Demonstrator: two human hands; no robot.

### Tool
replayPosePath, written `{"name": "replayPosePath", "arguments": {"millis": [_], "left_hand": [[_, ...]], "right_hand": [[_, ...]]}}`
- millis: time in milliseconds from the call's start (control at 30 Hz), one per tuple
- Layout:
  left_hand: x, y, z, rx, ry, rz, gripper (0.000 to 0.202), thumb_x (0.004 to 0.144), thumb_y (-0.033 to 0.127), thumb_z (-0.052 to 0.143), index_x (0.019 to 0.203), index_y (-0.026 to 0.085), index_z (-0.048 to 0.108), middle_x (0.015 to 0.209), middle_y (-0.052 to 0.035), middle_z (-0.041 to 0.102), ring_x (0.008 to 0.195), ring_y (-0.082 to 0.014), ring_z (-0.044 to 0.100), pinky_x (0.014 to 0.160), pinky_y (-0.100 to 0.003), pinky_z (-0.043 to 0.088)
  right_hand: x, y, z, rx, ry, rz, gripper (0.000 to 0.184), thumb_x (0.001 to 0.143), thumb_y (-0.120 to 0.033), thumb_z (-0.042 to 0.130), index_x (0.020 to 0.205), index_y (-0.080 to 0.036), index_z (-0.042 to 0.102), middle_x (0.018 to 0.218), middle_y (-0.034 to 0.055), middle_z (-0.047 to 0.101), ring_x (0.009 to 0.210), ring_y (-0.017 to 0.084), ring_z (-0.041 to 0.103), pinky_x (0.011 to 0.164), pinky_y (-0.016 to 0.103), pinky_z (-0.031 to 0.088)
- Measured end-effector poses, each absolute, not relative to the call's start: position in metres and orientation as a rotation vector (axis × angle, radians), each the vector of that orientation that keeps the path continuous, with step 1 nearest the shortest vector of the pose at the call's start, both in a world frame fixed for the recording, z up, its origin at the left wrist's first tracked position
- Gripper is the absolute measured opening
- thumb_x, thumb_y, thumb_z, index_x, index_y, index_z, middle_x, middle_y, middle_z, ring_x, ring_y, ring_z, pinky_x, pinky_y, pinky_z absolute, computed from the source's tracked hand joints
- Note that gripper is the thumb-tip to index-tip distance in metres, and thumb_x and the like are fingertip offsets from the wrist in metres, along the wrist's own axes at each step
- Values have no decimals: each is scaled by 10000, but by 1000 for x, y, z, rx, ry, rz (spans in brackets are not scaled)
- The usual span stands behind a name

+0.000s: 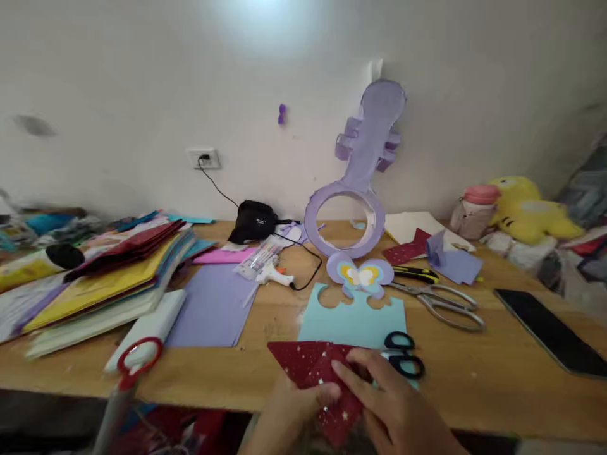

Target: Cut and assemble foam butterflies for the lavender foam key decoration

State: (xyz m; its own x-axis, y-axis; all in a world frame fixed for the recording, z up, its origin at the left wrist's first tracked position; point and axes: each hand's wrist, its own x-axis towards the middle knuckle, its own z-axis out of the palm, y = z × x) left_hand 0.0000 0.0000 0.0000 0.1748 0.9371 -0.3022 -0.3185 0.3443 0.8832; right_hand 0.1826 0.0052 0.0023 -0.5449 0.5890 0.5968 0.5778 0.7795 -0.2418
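A dark red sheet of paper with small stars (303, 359) is folded, its pointed end towards me, at the table's front edge. My left hand (306, 404) grips it from the left, thumb lying on top. On its right side my right hand (384, 392) holds it with fingers bent over the upper layer. Just beyond the right hand lie black-handled scissors (403, 361), partly covered, on a light blue sheet with cut-out curves (351, 319). Above that sheet rests a purple, blue and yellow paper butterfly (360, 277).
A purple guitar-like paper frame (344, 253) leans on the wall. At right lie metal scissors (436, 302), a yellow-black cutter (415, 273) and a phone (550, 328). A white glue gun (275, 276), purple sheets (213, 306) and stacked coloured paper (114, 278) are left.
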Motion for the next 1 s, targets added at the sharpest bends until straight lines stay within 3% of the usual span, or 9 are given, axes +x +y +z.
{"name": "replayPosePath", "arguments": {"millis": [100,200,267,333,433,567,700,1000], "left_hand": [[-4,4,-3,835,1088,1026,475,505,370,902,895,154,739,855,-82,767,816,-272,704,768,-364,549],[-6,5,-5,902,1152,1025,420,539,332,867,897,153,741,878,-84,768,860,-276,696,808,-365,539],[-6,5,-5,935,1169,1030,395,560,326,846,900,156,739,895,-83,770,872,-271,690,822,-359,535],[-7,5,-4,965,1183,1027,370,568,329,845,878,158,736,886,-79,769,864,-262,687,819,-347,537],[-8,6,-3,991,1168,996,353,573,363,857,827,154,732,845,-83,764,833,-260,688,769,-329,547],[-7,4,-4,966,1129,981,375,596,408,851,841,150,732,842,-92,762,816,-262,691,734,-326,551],[-8,3,-8,951,1170,994,403,581,419,859,849,149,726,830,-89,757,804,-258,687,733,-321,544],[-6,1,-3,920,1154,987,432,577,436,860,860,139,724,794,-81,746,739,-226,672,688,-298,532]], "right_hand": [[183,1,4,-835,-2269,143,649,686,-22,431,1303,-144,594,1210,148,642,1119,199,623,933,251,524],[182,1,4,-868,-2127,427,564,750,-73,446,1275,-189,614,1208,128,642,1103,202,626,917,271,531],[179,2,1,-990,-1918,693,373,836,-167,469,1151,-203,665,1062,107,680,961,195,662,818,264,555],[177,5,-3,-1165,-1674,1027,198,873,-328,534,930,-198,673,797,51,663,697,158,640,619,223,534],[176,7,-8,-1287,-1413,1522,395,796,-588,626,761,-197,582,567,-37,534,424,78,460,395,174,367],[175,10,-8,-1256,-1282,1754,619,607,-784,676,719,-196,521,561,-40,558,357,46,422,338,159,303],[174,15,-11,-1239,-1202,1859,665,496,-809,713,644,-211,461,507,-35,573,335,60,447,332,173,355],[171,15,-9,-1207,-1121,1898,616,496,-713,779,629,-208,451,491,-38,587,329,50,443,325,164,347]]}}
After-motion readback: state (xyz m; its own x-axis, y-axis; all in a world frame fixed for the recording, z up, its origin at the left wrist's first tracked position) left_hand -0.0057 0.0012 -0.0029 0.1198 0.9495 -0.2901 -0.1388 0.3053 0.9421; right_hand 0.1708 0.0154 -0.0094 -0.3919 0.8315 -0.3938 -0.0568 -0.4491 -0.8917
